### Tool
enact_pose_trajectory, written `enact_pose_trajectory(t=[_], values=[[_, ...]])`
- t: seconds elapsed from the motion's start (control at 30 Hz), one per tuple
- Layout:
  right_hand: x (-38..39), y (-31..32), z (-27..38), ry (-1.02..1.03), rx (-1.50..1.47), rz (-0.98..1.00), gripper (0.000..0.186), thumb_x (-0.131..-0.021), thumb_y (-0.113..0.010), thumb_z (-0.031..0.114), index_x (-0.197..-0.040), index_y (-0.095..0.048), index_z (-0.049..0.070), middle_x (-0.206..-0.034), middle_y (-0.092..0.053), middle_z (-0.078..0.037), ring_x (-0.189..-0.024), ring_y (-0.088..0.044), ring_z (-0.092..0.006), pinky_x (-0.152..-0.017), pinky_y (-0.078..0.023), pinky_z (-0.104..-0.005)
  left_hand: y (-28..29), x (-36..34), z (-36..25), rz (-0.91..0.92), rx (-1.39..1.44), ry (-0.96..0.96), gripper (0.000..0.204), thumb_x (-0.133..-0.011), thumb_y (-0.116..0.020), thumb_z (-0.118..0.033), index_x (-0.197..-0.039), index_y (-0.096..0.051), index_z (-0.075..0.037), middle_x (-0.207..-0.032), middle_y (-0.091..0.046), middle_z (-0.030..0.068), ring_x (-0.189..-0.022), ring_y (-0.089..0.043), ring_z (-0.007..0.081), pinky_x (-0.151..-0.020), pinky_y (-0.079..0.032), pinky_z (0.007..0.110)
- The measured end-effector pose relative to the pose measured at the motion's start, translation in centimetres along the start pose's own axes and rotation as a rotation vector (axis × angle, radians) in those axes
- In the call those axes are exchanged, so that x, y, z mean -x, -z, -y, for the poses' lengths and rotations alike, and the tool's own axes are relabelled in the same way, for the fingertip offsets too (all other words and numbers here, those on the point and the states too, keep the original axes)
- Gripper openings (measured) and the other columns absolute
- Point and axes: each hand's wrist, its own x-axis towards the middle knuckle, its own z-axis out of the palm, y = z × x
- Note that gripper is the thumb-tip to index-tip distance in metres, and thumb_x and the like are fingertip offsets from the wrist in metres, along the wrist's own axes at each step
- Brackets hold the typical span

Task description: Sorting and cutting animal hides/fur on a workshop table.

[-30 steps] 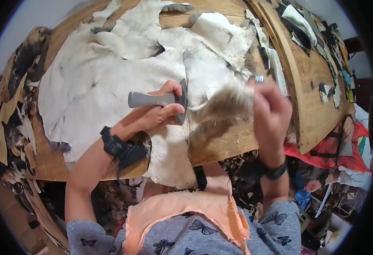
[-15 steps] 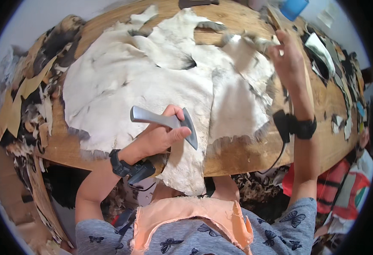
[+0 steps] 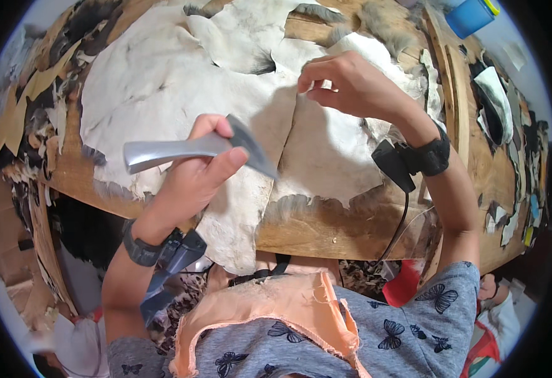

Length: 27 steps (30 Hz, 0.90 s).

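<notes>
In my left hand [image 3: 191, 179] is a grey metal round knife [image 3: 174, 151], its stout handle pointing left and its curved blade to the right. Fingers and thumb close around it near the blade, above the pale hide. My right hand [image 3: 361, 85] is over the right part of the hide [image 3: 143, 94], fingers bent toward the thumb; anything between the fingertips is too small to make out. A dark lengthwise line runs down the hide below those fingertips. One strip of hide hangs over the table's near edge toward my lap.
Hide and fur scraps [image 3: 43, 120] are heaped at the left. Wooden strips [image 3: 455, 94] lie along the right, with more scraps [image 3: 499, 107] beyond them. A blue container [image 3: 471, 17] stands at the far right. Grey fur tufts [image 3: 386, 28] lie behind the hide.
My right hand has come from the far right, near the wooden strip, leftward over the hide. My left hand has risen with the round knife, slightly leftward. The view has shifted too.
</notes>
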Motion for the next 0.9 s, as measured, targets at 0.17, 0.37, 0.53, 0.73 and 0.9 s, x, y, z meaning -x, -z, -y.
enact_pose_trajectory(t=[0.17, 0.37, 0.53, 0.73, 0.9], values=[[-0.7, -2.1, -1.1, 0.349, 0.153, -0.137, 0.023, -0.066, -0.058, 0.000, -0.088, -0.061, 0.005, -0.089, -0.060, -0.008, -0.095, -0.056, -0.0261, -0.078, -0.046, -0.0364, -2.6, -3.4, 1.7, -0.065, -0.065, -0.044, 0.029, -0.090, -0.057, -0.027, -0.098, -0.038, -0.007, -0.078, -0.042, -0.0020, -0.070, -0.038, 0.0045, -0.059, -0.035, 0.020], [0.0, -3.1, -2.1, 0.415, 0.275, -0.050, 0.018, -0.069, -0.055, 0.004, -0.087, -0.058, 0.005, -0.087, -0.057, -0.005, -0.098, -0.054, -0.0262, -0.080, -0.045, -0.0359, -2.6, -4.0, 5.0, -0.131, -0.216, -0.078, 0.040, -0.086, -0.059, -0.040, -0.096, -0.039, -0.007, -0.074, -0.045, 0.0011, -0.069, -0.042, 0.0072, -0.059, -0.039, 0.023], [-0.5, -3.5, -1.7, 0.502, 0.369, -0.137, 0.017, -0.073, -0.054, 0.008, -0.089, -0.057, 0.007, -0.088, -0.057, -0.004, -0.097, -0.054, -0.0215, -0.080, -0.044, -0.0341, -1.8, -3.6, 5.8, -0.136, -0.158, -0.073, 0.031, -0.088, -0.057, -0.033, -0.095, -0.040, -0.008, -0.074, -0.043, -0.0006, -0.070, -0.041, 0.0057, -0.060, -0.037, 0.021], [-1.8, -3.4, -1.9, 0.539, 0.516, -0.015, 0.012, -0.076, -0.053, 0.013, -0.087, -0.055, 0.010, -0.084, -0.055, 0.000, -0.093, -0.054, -0.0165, -0.082, -0.042, -0.0309, -1.2, -3.7, 6.1, -0.172, 0.042, 0.018, 0.021, -0.090, -0.051, -0.027, -0.093, -0.041, -0.010, -0.076, -0.041, -0.0038, -0.070, -0.040, 0.0039, -0.059, -0.036, 0.020], [-2.8, -2.8, -2.4, 0.608, 0.423, -0.048, 0.007, -0.075, -0.053, 0.015, -0.080, -0.057, 0.011, -0.083, -0.056, 0.001, -0.093, -0.054, -0.0171, -0.084, -0.042, -0.0318, -0.3, -3.7, 7.0, -0.153, 0.566, 0.059, 0.024, -0.092, -0.045, -0.036, -0.094, -0.037, -0.013, -0.098, -0.053, 0.0043, -0.095, -0.055, 0.0156, -0.082, -0.047, 0.031]])
